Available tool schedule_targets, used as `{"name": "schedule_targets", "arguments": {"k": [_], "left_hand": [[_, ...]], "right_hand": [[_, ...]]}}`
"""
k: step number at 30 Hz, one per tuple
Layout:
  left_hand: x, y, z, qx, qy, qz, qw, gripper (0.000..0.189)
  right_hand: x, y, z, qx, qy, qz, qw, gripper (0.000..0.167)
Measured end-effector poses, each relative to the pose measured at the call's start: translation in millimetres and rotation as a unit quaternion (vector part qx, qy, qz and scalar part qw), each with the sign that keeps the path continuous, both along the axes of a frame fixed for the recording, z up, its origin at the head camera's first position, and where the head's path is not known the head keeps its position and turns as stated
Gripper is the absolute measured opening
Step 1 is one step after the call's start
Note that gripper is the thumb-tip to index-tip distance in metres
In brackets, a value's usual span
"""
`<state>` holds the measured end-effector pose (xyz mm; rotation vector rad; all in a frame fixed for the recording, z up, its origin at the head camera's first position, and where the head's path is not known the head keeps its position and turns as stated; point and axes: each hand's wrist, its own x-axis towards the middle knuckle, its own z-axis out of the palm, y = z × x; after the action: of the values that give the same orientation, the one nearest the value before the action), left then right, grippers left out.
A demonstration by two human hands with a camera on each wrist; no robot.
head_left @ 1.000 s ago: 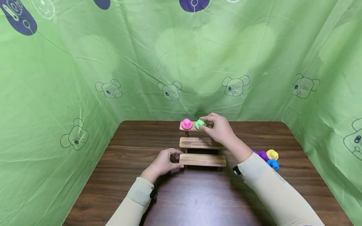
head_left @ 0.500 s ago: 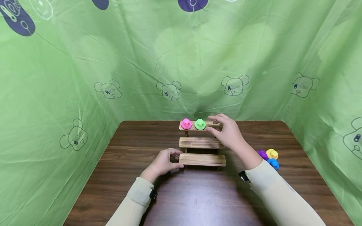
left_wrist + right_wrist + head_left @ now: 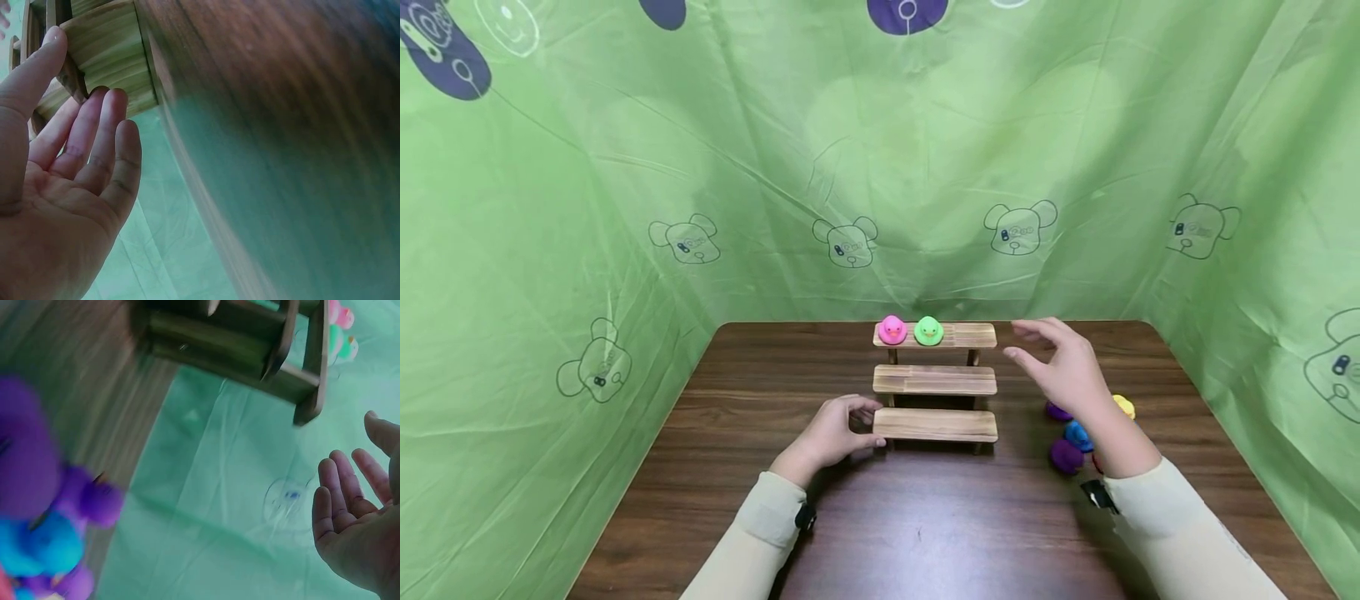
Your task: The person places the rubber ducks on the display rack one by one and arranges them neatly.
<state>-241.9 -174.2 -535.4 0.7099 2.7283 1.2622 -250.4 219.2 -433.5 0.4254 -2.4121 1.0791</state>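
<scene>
A three-step wooden display stand point(image 3: 935, 424) stands on the table. On its top step sit a pink rubber duck point(image 3: 892, 331) and a green rubber duck point(image 3: 928, 332), side by side at the left and middle. My left hand point(image 3: 831, 433) holds the left end of the lowest step, thumb at the front corner and fingers at the back one. To the right of the stand, my right hand point(image 3: 1063, 367) is in the air with fingers spread apart from the thumb and nothing between them. In the right wrist view its palm point(image 3: 369, 537) shows bare.
Beneath my right forearm lies a cluster of rubber ducks, among them a purple duck point(image 3: 1067, 457), a blue duck point(image 3: 1078, 436) and a yellow duck point(image 3: 1123, 406). Green printed cloth point(image 3: 925, 183) walls in the brown table point(image 3: 737, 375) at the back and sides.
My right hand has let go of the green duck, which stays on the top step, and has moved right, away from the stand. The left hand keeps its place.
</scene>
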Motion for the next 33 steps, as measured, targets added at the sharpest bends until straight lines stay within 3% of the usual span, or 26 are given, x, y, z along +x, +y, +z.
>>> {"name": "schedule_targets", "arguments": {"k": [11, 17, 33], "left_hand": [[-0.4, -0.7, -1.0, 0.001, 0.009, -0.001, 1.0000, 0.048], [1.5, 1.2, 2.6, 0.003, 0.001, -0.003, 1.0000, 0.048], [1.5, 1.3, 3.9, 0.003, -0.011, -0.001, 0.9999, 0.048]], "right_hand": [[15.6, 62, -17.9, 0.007, -0.016, -0.071, 0.9973, 0.040], [22.6, 96, -29.7, 0.021, -0.062, -0.109, 0.9919, 0.042], [29.3, 168, -71.8, 0.076, -0.164, -0.118, 0.9765, 0.056]]}}
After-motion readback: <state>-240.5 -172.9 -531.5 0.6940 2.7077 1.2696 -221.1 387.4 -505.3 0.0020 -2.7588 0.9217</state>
